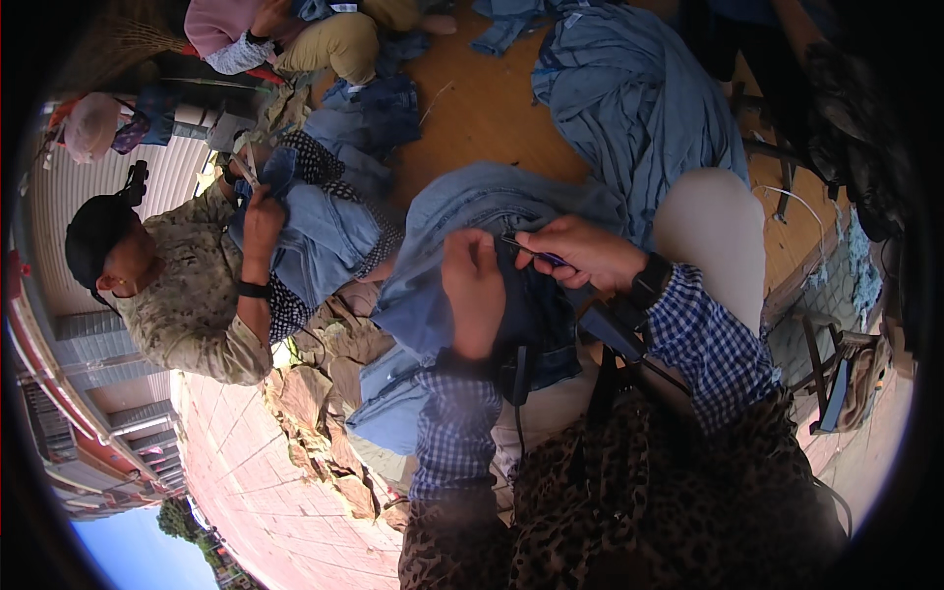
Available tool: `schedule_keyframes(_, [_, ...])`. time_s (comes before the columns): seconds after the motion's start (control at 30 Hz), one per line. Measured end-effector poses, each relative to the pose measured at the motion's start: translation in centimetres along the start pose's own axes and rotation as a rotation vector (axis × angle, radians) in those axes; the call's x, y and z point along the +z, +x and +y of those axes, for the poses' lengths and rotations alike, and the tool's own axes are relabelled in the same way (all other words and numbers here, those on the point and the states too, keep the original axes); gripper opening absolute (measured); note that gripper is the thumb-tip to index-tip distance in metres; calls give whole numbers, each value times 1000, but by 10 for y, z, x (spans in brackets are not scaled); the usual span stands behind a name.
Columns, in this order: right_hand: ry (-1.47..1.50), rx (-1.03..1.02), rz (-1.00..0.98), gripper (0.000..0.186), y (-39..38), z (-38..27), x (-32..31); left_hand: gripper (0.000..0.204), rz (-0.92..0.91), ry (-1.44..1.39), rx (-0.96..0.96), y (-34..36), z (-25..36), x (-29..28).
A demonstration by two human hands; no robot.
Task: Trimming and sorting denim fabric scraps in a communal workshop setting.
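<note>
My left hand [470,293] is closed, pinching a dark denim garment [535,329] that lies over my lap among lighter blue denim folds [452,197]. Just right of those fingertips, my right hand [590,251] grips a small cutting tool [546,258] with a dark blue handle, its tip against the fabric at the left fingertips. Part of the tool is hidden by the fingers. A pale, rounded knee [703,241] in light cloth rises to the right of the denim.
A wooden platform [452,93] holds denim heaps [629,108]. At the left a co-worker [187,280] holds scissors [251,167] over denim; another person [334,44] sits at the top. Crumpled brown sheets [324,433] edge the paved ground [236,462]. A folding chair [841,383] stands at right.
</note>
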State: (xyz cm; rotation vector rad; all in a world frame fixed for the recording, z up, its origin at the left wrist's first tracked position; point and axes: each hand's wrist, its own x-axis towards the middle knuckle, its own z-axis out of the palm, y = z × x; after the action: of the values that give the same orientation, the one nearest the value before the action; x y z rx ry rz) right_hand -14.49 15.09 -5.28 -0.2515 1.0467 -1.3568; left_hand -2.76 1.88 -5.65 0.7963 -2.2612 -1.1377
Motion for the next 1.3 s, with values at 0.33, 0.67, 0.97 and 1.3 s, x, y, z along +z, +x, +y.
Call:
schedule_keyframes(0.33, [66, 18, -4, 36, 6, 2, -1, 5, -14, 40, 28, -1, 5, -1])
schedule_keyframes(0.67, [81, -19, 21, 34, 9, 11, -3, 4, -7, 113, 144, -5, 10, -1])
schedule_keyframes(0.97, [336, -317, 270, 34, -3, 17, -8, 9, 60, -279, -21, -28, 8, -52])
schedule_keyframes(1.3, [245, -335, 527, 31, -9, 15, -3, 9, -516, 516, -47, -175, -77, -162])
